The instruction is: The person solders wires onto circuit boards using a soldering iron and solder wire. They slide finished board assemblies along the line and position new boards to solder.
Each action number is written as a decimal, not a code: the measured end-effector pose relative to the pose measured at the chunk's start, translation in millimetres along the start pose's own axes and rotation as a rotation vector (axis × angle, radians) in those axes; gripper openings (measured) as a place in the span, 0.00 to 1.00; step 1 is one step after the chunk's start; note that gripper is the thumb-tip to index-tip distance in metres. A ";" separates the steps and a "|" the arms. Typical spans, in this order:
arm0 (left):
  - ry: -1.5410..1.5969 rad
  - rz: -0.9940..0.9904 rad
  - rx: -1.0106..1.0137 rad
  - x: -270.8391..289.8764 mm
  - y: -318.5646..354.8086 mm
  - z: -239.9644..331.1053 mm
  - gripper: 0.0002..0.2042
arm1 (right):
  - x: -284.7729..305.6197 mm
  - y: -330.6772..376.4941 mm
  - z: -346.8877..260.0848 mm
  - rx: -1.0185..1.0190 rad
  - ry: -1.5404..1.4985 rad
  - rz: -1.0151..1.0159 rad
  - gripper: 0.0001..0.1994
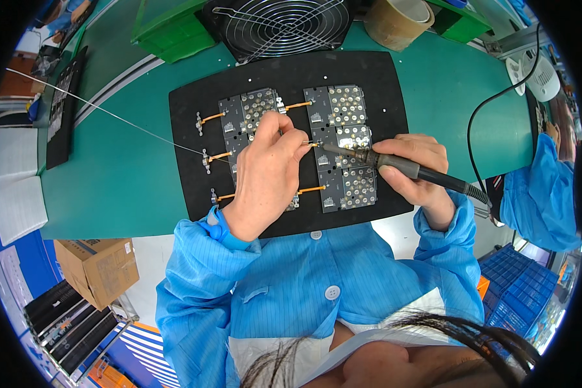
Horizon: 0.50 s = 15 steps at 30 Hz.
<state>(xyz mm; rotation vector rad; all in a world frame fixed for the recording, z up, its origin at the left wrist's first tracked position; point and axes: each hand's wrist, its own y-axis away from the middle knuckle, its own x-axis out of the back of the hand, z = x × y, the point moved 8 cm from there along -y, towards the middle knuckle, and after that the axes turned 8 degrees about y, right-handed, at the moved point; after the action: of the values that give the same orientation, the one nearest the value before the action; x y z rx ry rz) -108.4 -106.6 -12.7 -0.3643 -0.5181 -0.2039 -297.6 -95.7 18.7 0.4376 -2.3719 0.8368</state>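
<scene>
My right hand (420, 168) is closed round a soldering iron (427, 173), its tip pointing left onto the middle board (328, 160) of the right column. Opposite the tip, my left hand (268, 171) pinches thin solder wire (126, 116), which runs in from the upper left and passes behind the hand. The fingertips are just left of the iron's tip, and what lies under them is partly hidden. Boards with round clear studs stand in two columns, some with orange strips (312, 189) ending in small metal connectors. My left hand covers part of the left column (229, 107).
The boards lie on a black mat (194, 187) over a green table (103, 187). A fan with a wire guard (284, 26), a tape roll (399, 22) and a green bin (174, 32) stand behind. The black iron cord (472, 123) loops at right. Another person's blue sleeve (540, 194) is beyond.
</scene>
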 end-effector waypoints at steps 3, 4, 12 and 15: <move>0.005 0.002 -0.010 0.5 -1.0 0.0 0.05 | -0.1 0.1 0.3 0.010 -0.005 -0.004 0.12; 0.010 0.005 -0.020 0.7 -1.4 1.0 0.06 | 0.2 0.0 0.0 0.009 -0.005 -0.004 0.12; 0.009 -0.004 -0.006 -0.1 0.0 0.1 0.06 | 0.8 0.7 1.2 -0.017 0.001 0.008 0.13; 0.005 0.000 -0.006 -0.8 0.6 1.4 0.05 | 1.6 2.2 1.4 -0.026 -0.001 0.008 0.12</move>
<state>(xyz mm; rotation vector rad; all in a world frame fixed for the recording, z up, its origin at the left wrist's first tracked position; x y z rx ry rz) -109.5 -105.4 -12.2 -0.3698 -0.5130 -0.2067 -300.5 -95.2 17.8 0.4180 -2.3843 0.8083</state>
